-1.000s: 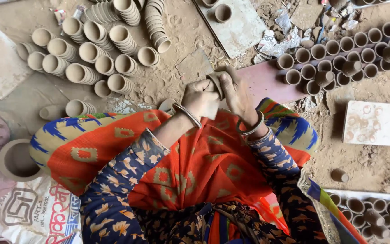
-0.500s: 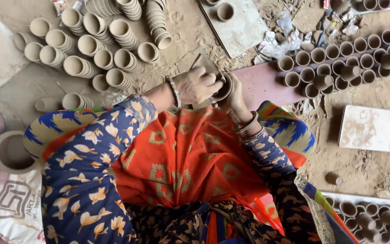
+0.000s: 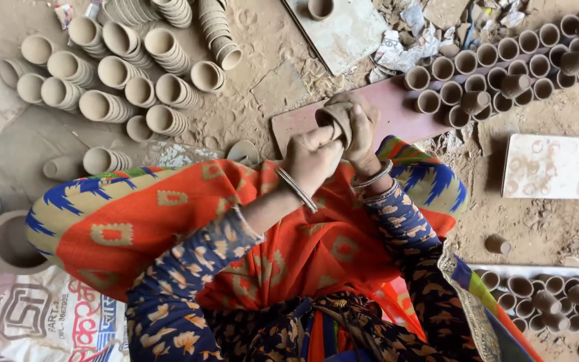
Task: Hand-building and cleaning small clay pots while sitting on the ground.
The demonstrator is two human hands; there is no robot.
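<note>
Both your hands meet on one small clay cup (image 3: 335, 119) above your lap: right hand (image 3: 362, 127) fingers wrapped around it, left hand (image 3: 311, 157) fingers pressed against its rim, near the pink board (image 3: 397, 114).

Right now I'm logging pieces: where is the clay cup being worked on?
In the head view, the clay cup sits centre frame, held between both hands above the reddish board.
</note>
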